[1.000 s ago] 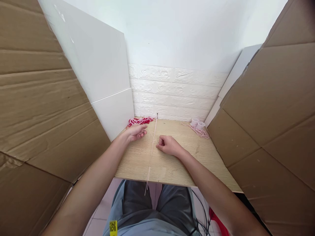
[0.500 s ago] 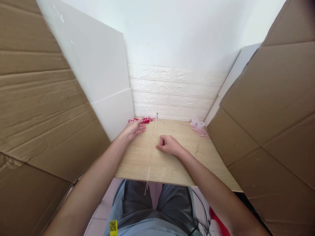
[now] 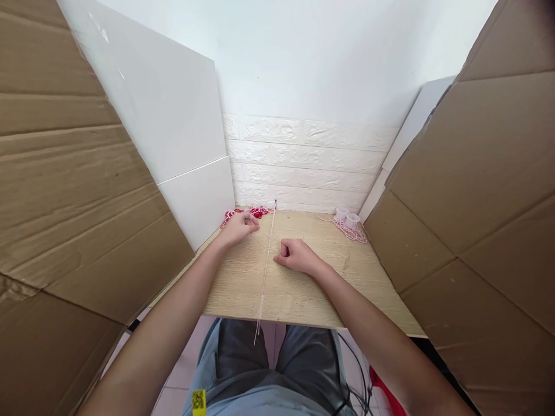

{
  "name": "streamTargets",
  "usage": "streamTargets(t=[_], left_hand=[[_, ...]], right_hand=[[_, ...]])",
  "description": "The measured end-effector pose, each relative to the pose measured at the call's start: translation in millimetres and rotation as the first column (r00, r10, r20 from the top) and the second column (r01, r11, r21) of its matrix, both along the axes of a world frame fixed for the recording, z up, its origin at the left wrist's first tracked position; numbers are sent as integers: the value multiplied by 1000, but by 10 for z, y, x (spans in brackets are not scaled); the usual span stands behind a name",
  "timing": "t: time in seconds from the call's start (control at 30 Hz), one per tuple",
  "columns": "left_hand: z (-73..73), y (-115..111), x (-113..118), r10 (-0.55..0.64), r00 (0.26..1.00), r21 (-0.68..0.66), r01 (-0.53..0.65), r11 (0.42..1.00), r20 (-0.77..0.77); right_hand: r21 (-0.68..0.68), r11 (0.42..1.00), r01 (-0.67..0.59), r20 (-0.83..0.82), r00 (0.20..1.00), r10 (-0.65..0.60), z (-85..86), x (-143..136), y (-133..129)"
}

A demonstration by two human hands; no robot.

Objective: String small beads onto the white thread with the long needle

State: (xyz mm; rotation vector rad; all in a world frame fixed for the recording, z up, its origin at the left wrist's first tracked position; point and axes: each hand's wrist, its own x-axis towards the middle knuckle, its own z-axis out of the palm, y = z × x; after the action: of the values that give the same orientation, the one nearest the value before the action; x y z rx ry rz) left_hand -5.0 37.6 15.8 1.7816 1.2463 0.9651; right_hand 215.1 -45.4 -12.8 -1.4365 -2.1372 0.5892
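Note:
Pale strings point(image 3: 267, 260) run from a small nail point(image 3: 276, 202) at the back of the wooden board point(image 3: 312, 300) over its front edge, their loose ends hanging down. Just right of the strings is my right hand point(image 3: 296, 255), closed with thumb and forefinger curled together; whatever they pinch is too fine to make out. On the other side, my left hand point(image 3: 238, 227) has its fingers bent in toward the thumb, and I cannot see what is between them. A heap of red and pink-white cord point(image 3: 261, 212) lies right behind the left hand, which partly covers it.
Two small clear plastic cups point(image 3: 352, 221) stand at the back right beside a bundle of pink cord point(image 3: 354, 234). Cardboard walls point(image 3: 489, 190) flank the board on both sides. A white brick-patterned wall point(image 3: 316, 156) closes off the back. Dark cables point(image 3: 359, 370) hang below right.
My left hand has gone from stretched fingers to fingers curled toward the thumb, shifting only slightly beside the cord heap. My right hand stays in nearly the same place and pose.

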Motion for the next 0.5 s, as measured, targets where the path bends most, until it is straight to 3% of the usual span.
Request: streamTargets(t=[0.07,0.17,0.27,0.5], left_hand=[[62,-86,15,-198,974,-40,195,980,-109],[84,-150,31,-342,899,-95,328,940,-273],[51,-156,43,-411,844,-138,388,911,-345],[32,-179,78,-467,800,-172,435,884,-377]], right_hand=[[3,1000,-2,-3,1000,2,-2,2,-2],[6,1000,-3,-6,1000,3,2,0,-1],[-8,1000,1,-3,1000,-1,3,-5,3],[-11,1000,4,-15,1000,-4,-9,0,8]])
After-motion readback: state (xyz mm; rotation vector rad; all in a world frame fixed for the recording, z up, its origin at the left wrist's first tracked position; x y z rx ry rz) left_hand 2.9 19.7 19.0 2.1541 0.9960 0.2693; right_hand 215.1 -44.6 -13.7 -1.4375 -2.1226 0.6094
